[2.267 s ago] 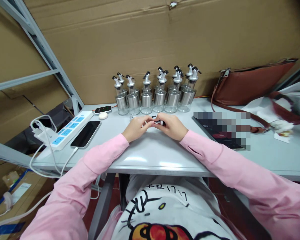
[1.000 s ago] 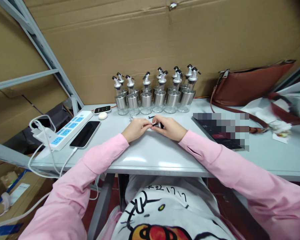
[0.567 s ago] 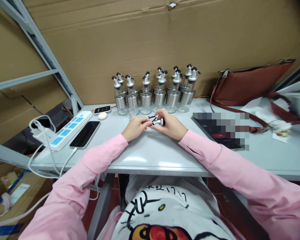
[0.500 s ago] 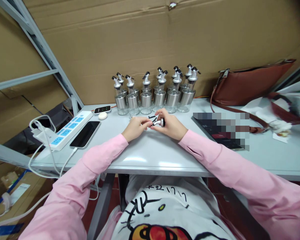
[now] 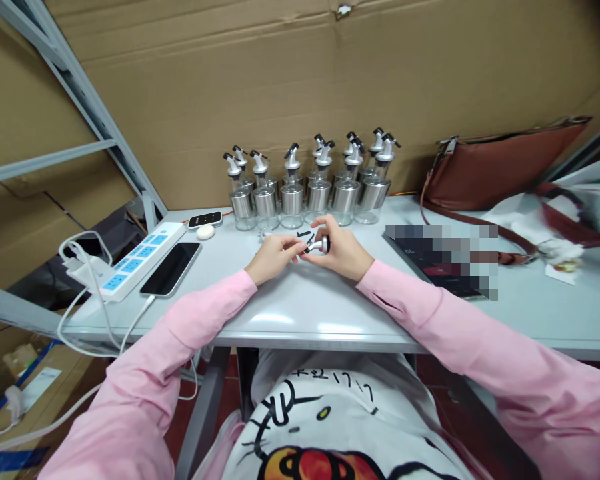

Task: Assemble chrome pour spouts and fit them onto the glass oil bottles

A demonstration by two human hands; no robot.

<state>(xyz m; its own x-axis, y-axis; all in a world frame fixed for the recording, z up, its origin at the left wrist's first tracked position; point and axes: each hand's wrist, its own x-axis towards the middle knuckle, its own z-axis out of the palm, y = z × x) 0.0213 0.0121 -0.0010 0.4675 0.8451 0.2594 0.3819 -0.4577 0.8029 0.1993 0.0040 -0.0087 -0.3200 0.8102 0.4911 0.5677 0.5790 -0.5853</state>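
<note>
Several glass bottles with steel bands stand upright at the back of the table, their visible tops capped with silver-and-black pourers. One more pourer is between the hands, just above the table and apart from any bottle; it looks unfinished. The right hand is half curled around it, index finger lifted away; the left hand has thumb and fingertips pinched together at its front end. A black strip lies loose beyond them. Whether anything is fastened at the pinched end cannot be told.
</note>
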